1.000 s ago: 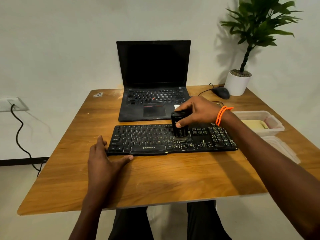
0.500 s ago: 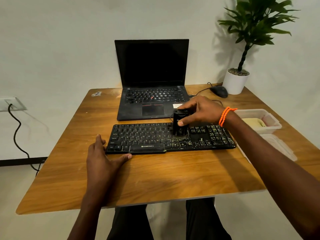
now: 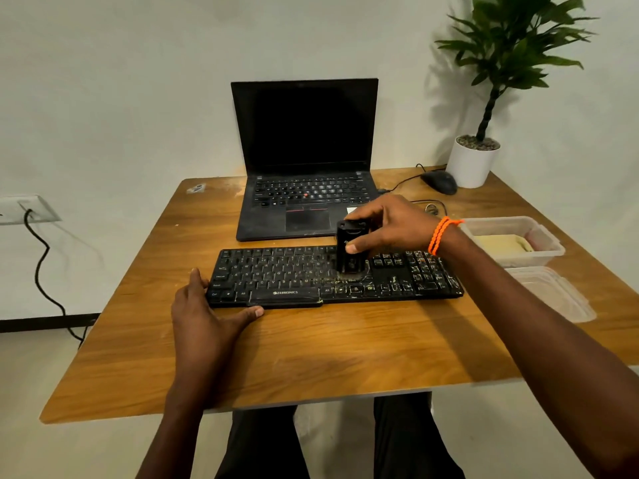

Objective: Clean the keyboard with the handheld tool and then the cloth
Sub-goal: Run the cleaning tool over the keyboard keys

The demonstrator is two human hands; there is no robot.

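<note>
Holding handheld tool (image 3: 350,250) upright, right hand (image 3: 392,224) on keyboard (image 3: 297,274).

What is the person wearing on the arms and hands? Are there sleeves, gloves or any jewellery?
Both arms are bare as far as the picture shows: no sleeves and no gloves. The right hand has an orange braided band around the wrist, wound in two strands. The left hand and its wrist carry nothing; no rings or watch can be seen.
</note>
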